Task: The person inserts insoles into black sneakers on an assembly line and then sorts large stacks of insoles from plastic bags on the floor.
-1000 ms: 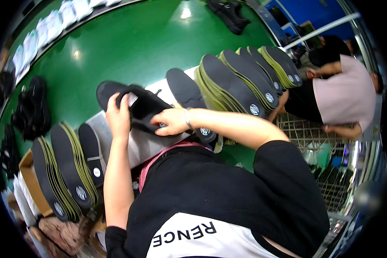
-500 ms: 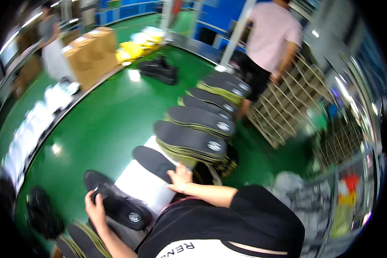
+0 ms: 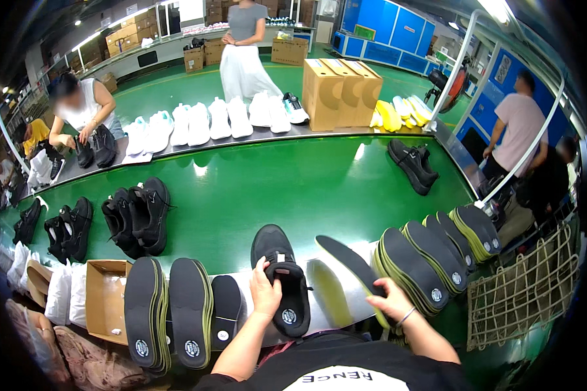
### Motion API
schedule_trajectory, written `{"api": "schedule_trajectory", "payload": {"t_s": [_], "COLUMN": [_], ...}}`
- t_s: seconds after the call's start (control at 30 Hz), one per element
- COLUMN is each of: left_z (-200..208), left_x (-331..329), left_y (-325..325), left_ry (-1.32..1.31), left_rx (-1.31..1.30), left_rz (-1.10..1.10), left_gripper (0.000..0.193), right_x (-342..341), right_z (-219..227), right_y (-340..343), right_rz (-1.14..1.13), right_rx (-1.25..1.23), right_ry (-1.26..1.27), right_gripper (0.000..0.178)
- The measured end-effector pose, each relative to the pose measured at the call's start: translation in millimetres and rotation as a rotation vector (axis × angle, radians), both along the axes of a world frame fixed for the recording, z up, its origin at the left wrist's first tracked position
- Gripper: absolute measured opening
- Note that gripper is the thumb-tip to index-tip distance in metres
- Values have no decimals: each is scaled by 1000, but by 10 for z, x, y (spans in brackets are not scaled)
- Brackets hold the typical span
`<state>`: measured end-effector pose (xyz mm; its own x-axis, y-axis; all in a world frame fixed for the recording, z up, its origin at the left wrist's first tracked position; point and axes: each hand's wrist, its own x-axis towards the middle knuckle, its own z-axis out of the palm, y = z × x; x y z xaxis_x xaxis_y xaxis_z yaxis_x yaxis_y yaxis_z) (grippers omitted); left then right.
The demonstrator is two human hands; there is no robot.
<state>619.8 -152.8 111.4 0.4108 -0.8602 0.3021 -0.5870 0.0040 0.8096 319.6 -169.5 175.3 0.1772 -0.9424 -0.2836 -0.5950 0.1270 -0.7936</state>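
On a green-topped line, seen from the head camera, a worker's left hand (image 3: 265, 294) grips a black shoe (image 3: 280, 279) at its collar, fingers closed around the opening and holding it sole-down on the steel desk (image 3: 336, 301) at the near edge of the green belt (image 3: 293, 189). The right hand (image 3: 391, 301) has its fingers closed on the end of a black insole (image 3: 349, 260), which slants up and to the left toward the shoe but does not touch it. Stacked insoles (image 3: 176, 313) with yellow-green edges stand just left of the shoe, and further insole piles (image 3: 437, 254) fan out to the right (each with a round mark near the heel). A small open carton (image 3: 104, 296) sits at the far left of the desk. More black shoes (image 3: 137, 215) wait in pairs on the belt, white shoes (image 3: 209, 120) line the far side, and other people work along the line beyond. Judged from this frame, the step in hand is fitting the insole: shoe steadied, insole picked up, not yet entered. The next move appears to call for bringing the insole's toe end to the collar opening, sliding it forward under the tongue, and pressing it flat while the left hand keeps the shoe from shifting.
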Motion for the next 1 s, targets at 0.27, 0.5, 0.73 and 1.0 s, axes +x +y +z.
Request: {"api": "schedule_trajectory", "payload": {"t_s": [0.27,0.5,0.73,1.0], "left_z": [1,-8,3,-148], "left_x": [28,-78,-119,-97], "left_y": [-4,-37,13,85], "left_ry": [31,77,-42,-200], "left_rx": [-44,30,12,129], "left_rz": [21,15,185,487], "left_gripper": [50,47,53,50], "right_x": [-668,-1633,-1838,-1951], "right_z": [734,679,717,99], "right_y": [-532,-712,-1297,-3079], "right_rz": [-168,-288,-18,-136], "right_rx": [-322,101,-53,-440], "right_ry": [508,1020,804,865], "right_gripper": [54,66,61,36]}}
